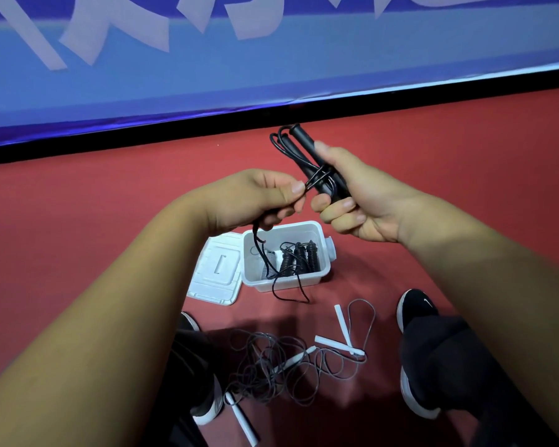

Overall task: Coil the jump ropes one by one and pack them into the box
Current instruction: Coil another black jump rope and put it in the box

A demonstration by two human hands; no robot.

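Black jump rope [307,150] is sitting in the right hand [359,195], whose fingers are curling round its two handles held side by side, raised above the floor. Its cord [318,179] is wrapping several turns round the handles. The left hand [255,198], just beside the right, is pinching that cord between thumb and forefinger; the loose length is hanging from this hand, crossing the white plastic box [291,285] below and looping onto the red floor [78,204].

Writing is showing only as large white strokes on the blue banner [271,59], cropped and unreadable. A white swoosh-shaped mark is showing on the black shoe [417,304].

Coiled black ropes [299,258] are lying inside the box, with its lid [218,269] lying flat against its left side. Tangled grey ropes with white handles [271,366] are lying on the floor between the feet.
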